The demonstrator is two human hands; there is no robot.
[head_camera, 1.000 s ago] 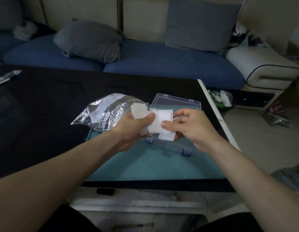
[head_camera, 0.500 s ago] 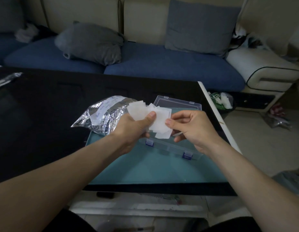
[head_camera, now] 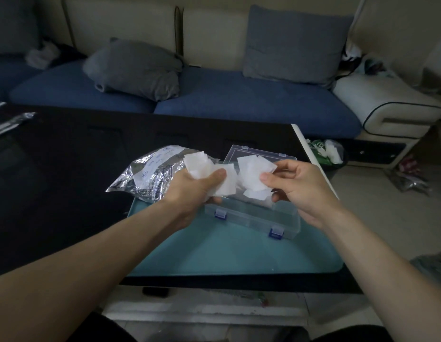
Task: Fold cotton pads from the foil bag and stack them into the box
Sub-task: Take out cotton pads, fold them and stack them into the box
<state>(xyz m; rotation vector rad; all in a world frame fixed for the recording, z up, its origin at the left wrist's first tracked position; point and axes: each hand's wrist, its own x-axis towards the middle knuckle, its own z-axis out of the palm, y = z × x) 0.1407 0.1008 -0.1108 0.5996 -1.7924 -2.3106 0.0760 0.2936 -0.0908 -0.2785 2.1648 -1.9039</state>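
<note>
While both forearms reached out over the dark counter (head_camera: 66,169), a teal mat (head_camera: 227,250) lay nearest the person at its front edge. On the mat's far part sat a clear box (head_camera: 254,215) with two blue latches on its front wall, its lid (head_camera: 259,154) tipped open behind it. Just above the box the left hand (head_camera: 192,191) held several white pads (head_camera: 209,169), thumb pressed on top and fingers curled beneath them. Close beside it the right hand (head_camera: 298,191) pinched a second bunch (head_camera: 254,174) between thumb and fingers, a small gap parting the two lots. Whether any pads lay inside the box I could not tell, as the hands covered it. Left of the hands the foil bag (head_camera: 152,174) rested crumpled, partly on the mat and partly on the counter, touching the left hand. Beyond the counter stood a blue sofa (head_camera: 239,99) with two grey cushions (head_camera: 135,67).
</note>
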